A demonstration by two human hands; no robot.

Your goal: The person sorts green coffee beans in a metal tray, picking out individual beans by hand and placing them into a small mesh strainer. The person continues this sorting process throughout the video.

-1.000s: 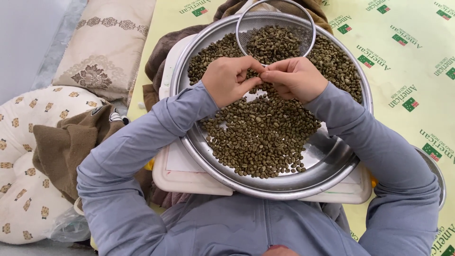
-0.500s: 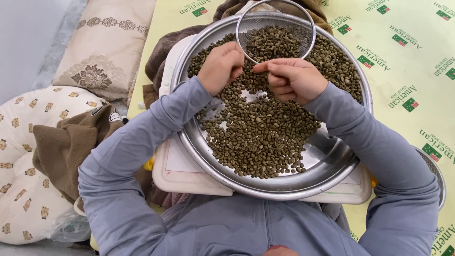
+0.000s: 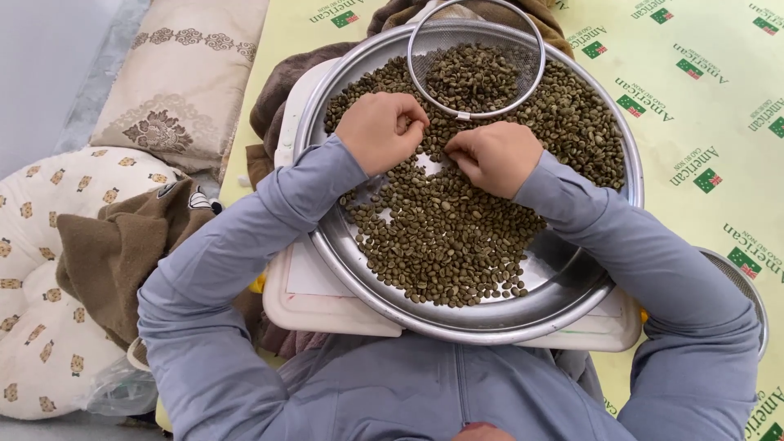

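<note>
Around my work I see printed marks only on the pale yellow floor sheet (image 3: 702, 106) spread to the right and far side. It carries a repeating logo: a small rectangular emblem in green and red (image 3: 707, 180) beside a line of dark green lettering, set at a slant. The copies run in rows across the sheet, some cut by the picture's edge. At the near left lies a crumpled clear plastic bag (image 3: 122, 390). No screens or signs show.
</note>
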